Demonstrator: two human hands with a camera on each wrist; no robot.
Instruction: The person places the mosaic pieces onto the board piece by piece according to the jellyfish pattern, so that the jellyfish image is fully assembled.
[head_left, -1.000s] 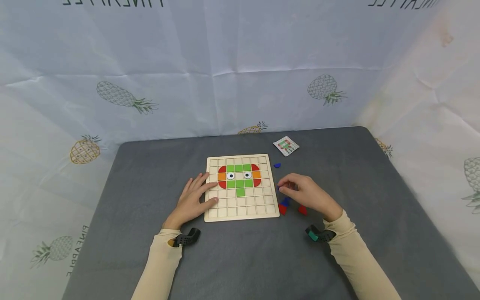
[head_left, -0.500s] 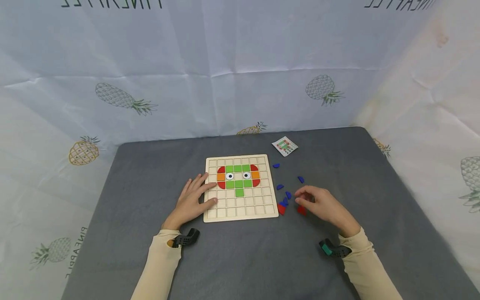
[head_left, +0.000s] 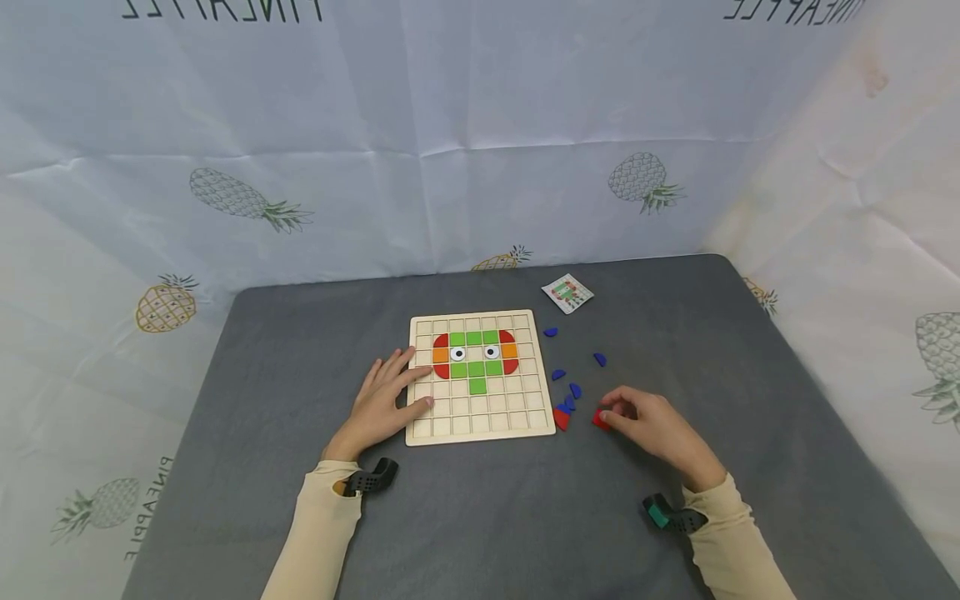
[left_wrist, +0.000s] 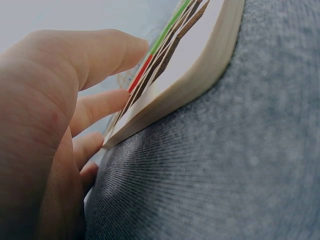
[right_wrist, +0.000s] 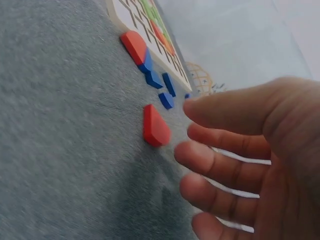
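Note:
My left hand [head_left: 382, 414] rests with spread fingers along the left edge of a wooden grid board [head_left: 480, 423]. Thumb and fingertips lie on the board, as the left wrist view also shows. Green, red and orange pieces and two eye discs form a face pattern [head_left: 476, 343] on its upper half. To the right of the board, my right hand [head_left: 647, 421] is over a loose red quarter-round piece [head_left: 599, 419]. In the right wrist view that red piece [right_wrist: 156, 126] lies flat on the cloth, just beyond my parted thumb and fingers.
Several blue half-round pieces [head_left: 600, 359] lie scattered right of the board. Another red piece [head_left: 562, 420] lies against the board's lower right edge. A small pattern card [head_left: 567, 293] sits at the back of the grey table [head_left: 480, 517], before a pineapple-print curtain [head_left: 450, 208].
My right hand has moved right and toward me, from the blue pieces beside the board to the loose red piece. Blue pieces it covered now show. My left hand stays put.

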